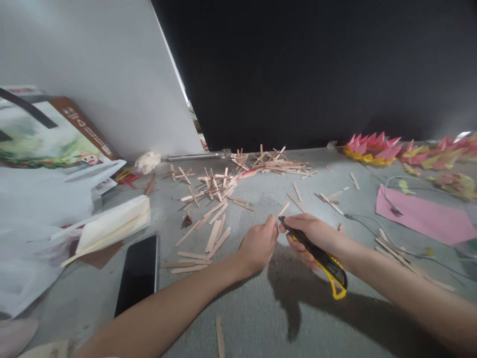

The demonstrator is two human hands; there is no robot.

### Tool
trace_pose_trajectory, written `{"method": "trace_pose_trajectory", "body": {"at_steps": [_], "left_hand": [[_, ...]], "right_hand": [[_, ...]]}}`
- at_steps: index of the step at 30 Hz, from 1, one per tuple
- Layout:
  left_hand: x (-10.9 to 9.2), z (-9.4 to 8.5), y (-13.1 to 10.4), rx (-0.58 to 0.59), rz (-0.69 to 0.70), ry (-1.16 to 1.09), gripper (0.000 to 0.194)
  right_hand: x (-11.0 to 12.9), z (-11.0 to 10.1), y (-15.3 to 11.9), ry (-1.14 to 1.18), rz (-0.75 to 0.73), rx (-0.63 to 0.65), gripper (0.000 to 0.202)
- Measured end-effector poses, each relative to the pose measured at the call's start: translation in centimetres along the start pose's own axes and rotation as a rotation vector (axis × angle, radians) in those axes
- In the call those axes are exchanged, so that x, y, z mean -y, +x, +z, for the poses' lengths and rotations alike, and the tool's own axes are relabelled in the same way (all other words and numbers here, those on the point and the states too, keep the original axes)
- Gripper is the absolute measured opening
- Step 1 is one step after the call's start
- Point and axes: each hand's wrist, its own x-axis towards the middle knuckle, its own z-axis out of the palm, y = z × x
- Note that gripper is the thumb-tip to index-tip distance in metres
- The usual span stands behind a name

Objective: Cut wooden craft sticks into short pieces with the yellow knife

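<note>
My right hand [311,236] is closed around a black and yellow utility knife [322,261], its front end up against the fingers of my left hand. My left hand [261,243] is closed in a pinch on a wooden craft stick [283,209], whose far end shows just beyond the knife. The blade itself is too small to make out. Ahead of both hands lies a pile of craft sticks [279,164], with several of them crossed together. More loose sticks [216,236] are scattered beside my left forearm.
A black phone [137,273] lies left of my left arm, near a cream paper pad [112,223] and white plastic bags [37,223]. To the right are pink and yellow paper flowers [372,147], a pink sheet [425,214] and a grey cable [367,226]. A dark panel [316,74] stands behind.
</note>
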Motion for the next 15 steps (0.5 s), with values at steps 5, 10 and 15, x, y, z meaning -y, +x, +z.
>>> {"method": "trace_pose_trajectory", "body": {"at_steps": [5,10,15], "left_hand": [[-0.1,0.3,0.2,-0.063,-0.016,-0.159,0.036],[0.0,0.2,1.4,-0.303,-0.259,-0.56,0.047],[-0.1,0.1,1.7,-0.353,-0.237,-0.666,0.048]], "right_hand": [[-0.2,0.2,-0.2,-0.043,-0.027,-0.022,0.024],[-0.7,2.1,-2.3,-0.036,-0.14,0.179,0.035],[-1.6,6.7,-4.7,0.252,-0.22,0.47,0.042]]}}
